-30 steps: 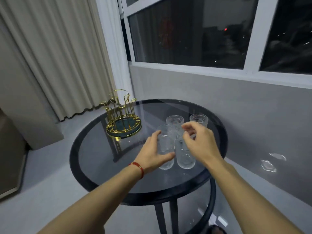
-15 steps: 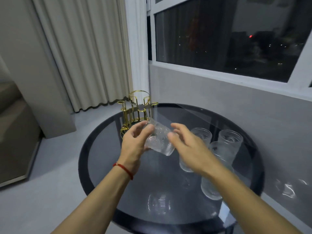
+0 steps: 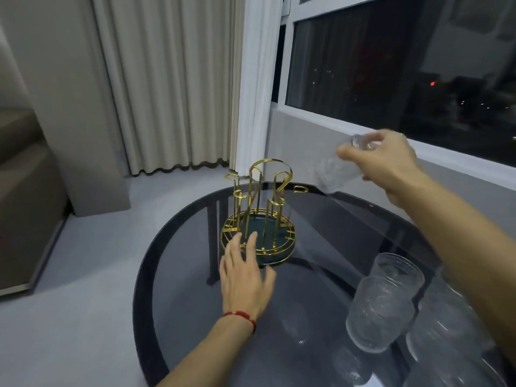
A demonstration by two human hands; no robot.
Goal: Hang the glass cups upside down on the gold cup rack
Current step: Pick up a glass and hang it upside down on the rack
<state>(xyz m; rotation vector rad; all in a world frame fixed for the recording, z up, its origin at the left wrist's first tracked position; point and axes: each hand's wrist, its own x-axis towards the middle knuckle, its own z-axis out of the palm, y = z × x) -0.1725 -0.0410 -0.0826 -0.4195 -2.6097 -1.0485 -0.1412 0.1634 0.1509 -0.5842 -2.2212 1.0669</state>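
The gold cup rack [image 3: 261, 219] stands on the round dark glass table [image 3: 192, 275], its upright hooks bare. My right hand [image 3: 385, 160] holds a ribbed glass cup [image 3: 333, 171] in the air, up and to the right of the rack, with the cup's mouth tilted down and left. My left hand [image 3: 244, 275], a red string at its wrist, hovers open just in front of the rack's base, fingers spread. Three more glass cups [image 3: 382, 311] stand upright at the table's right side, partly behind my right forearm.
A cream curtain [image 3: 167, 85] hangs behind the table on the left. A dark window [image 3: 391, 57] with a white sill runs along the right wall. A brown sofa [image 3: 25, 196] stands at the far left. Grey floor surrounds the table.
The cup passed from both hands into my right hand alone and rose up to the right of the rack. My left hand let go and dropped toward the rack's base.
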